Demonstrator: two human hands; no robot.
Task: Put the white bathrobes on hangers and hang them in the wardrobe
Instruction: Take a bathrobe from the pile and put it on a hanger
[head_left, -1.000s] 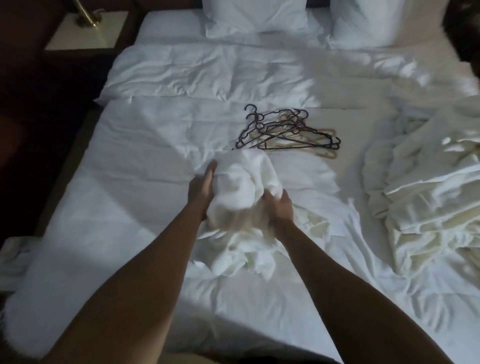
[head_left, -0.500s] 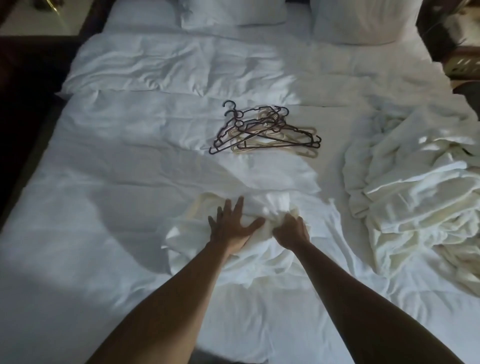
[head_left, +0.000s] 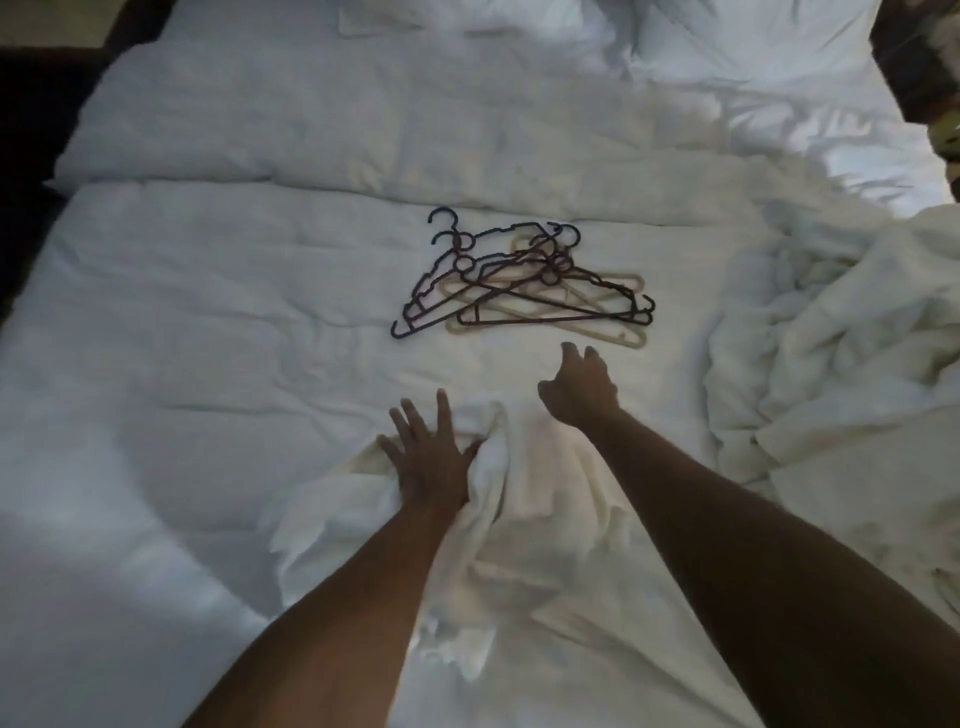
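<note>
Bathrobe (head_left: 550, 483) now lies on bed (head_left: 208, 312); my left hand (head_left: 431, 462) presses it flat, fingers spread. My right hand (head_left: 579, 387), released and loosely open, reaches toward hangers (head_left: 519, 283); hangering next.

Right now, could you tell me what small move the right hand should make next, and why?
Probably reach a little farther and pick one hanger from the pile of hangers. The right hand hovers empty just short of it, while the left hand presses flat on the bathrobe spread on the bed.
</note>
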